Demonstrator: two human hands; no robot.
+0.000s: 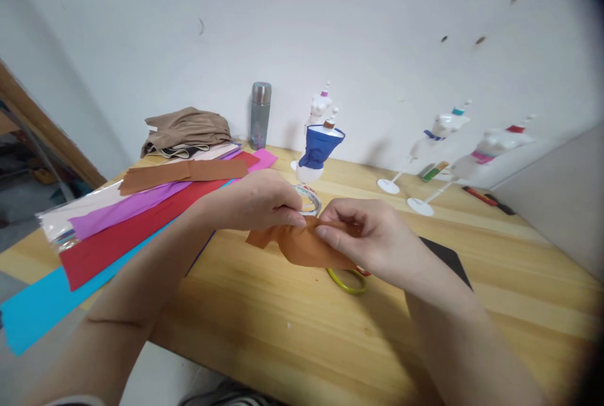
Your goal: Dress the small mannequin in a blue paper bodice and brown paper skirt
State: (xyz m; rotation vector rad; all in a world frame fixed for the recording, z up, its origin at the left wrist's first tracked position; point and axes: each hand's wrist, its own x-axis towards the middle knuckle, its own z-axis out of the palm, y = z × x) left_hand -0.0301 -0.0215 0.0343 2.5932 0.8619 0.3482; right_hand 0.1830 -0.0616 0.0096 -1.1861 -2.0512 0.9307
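Observation:
Both my hands pinch the upper edge of a strip of orange-brown crepe paper (pixel 302 250) above the wooden table. My left hand (pixel 264 201) is closed on it near its left part, thumb and fingers pressed together. Close beside it, my right hand (pixel 370 233) grips the strip toward its right end. The paper hangs down and curves between and below the fingers. Behind my hands lies a tape roll (pixel 315 198), partly hidden. Yellow-handled scissors (pixel 348 283) rest under the paper, with their blades out of sight. A small mannequin in a blue wrap (pixel 321 146) stands just beyond.
Coloured paper strips, among them a red strip (pixel 141 230) and a blue strip (pixel 42 311), lie at left. Behind them are folded brown cloth (pixel 186 129) and a thermos (pixel 260 116). White mannequins (pixel 495 141) stand at right. A black flat object (pixel 446 258) lies behind my right wrist.

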